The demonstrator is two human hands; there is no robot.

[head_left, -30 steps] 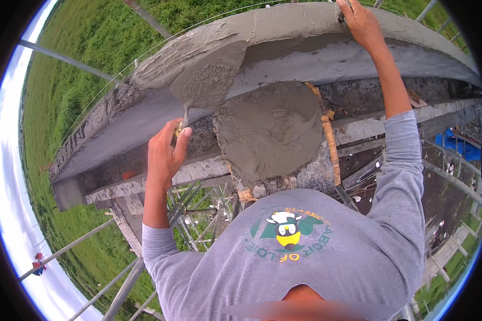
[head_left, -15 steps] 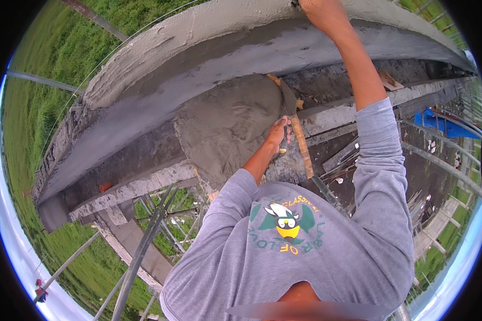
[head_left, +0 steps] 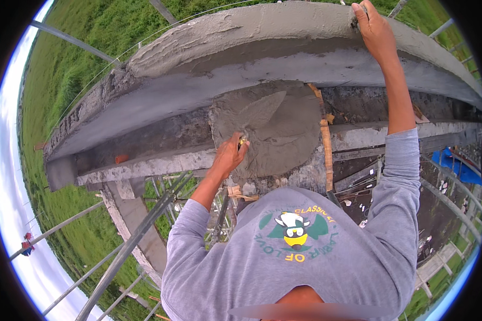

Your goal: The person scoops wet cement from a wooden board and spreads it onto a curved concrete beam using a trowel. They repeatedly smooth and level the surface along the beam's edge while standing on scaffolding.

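Observation:
My left hand (head_left: 230,155) is closed on the handle of a trowel (head_left: 262,107), whose mortar-coated blade lies in the grey wet mortar (head_left: 281,144) heaped on a board with wooden edge strips (head_left: 325,155). My right hand (head_left: 374,35) is raised at the top of the curved concrete wall (head_left: 235,21), closed on something dark at its plastered rim, mostly hidden by my fingers; I cannot make out what it is.
A concrete channel (head_left: 171,131) runs behind the board, holding a short orange pipe (head_left: 121,159). Metal scaffold poles (head_left: 139,241) surround me above a drop. A blue sheet (head_left: 460,166) lies below right. Green vegetation (head_left: 64,80) stretches beyond the wall.
My left hand and trowel came down from the wall to the mortar's right side, then moved left across the heap. My right hand stays up at the wall's rim.

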